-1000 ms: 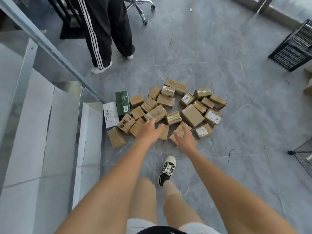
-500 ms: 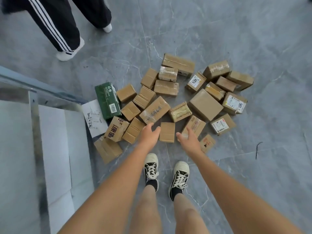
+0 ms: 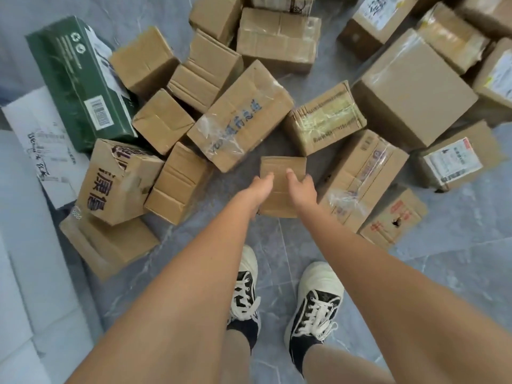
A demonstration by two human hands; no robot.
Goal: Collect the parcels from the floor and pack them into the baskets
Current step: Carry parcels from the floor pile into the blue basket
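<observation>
Several brown cardboard parcels lie scattered on the grey tiled floor (image 3: 457, 245). A small flat brown parcel (image 3: 282, 169) lies nearest to me, in the middle of the pile's front edge. My left hand (image 3: 259, 189) grips its left edge, thumb on top. My right hand (image 3: 302, 187) grips its right edge, fingers curled over the side. Around it lie a taped parcel with blue writing (image 3: 241, 117), a parcel with yellowish tape (image 3: 327, 117) and a long taped parcel (image 3: 363, 178). No basket is in view.
A dark green box (image 3: 80, 81) and a white box with black handwriting (image 3: 41, 142) lie at the left. Pale steps (image 3: 25, 273) run down the left side. My two shoes (image 3: 313, 303) stand just behind the small parcel. Bare floor lies at the lower right.
I have bent down much closer to the pile. Both hands have come together from beside the small flat parcel onto its two edges. The other person is out of view.
</observation>
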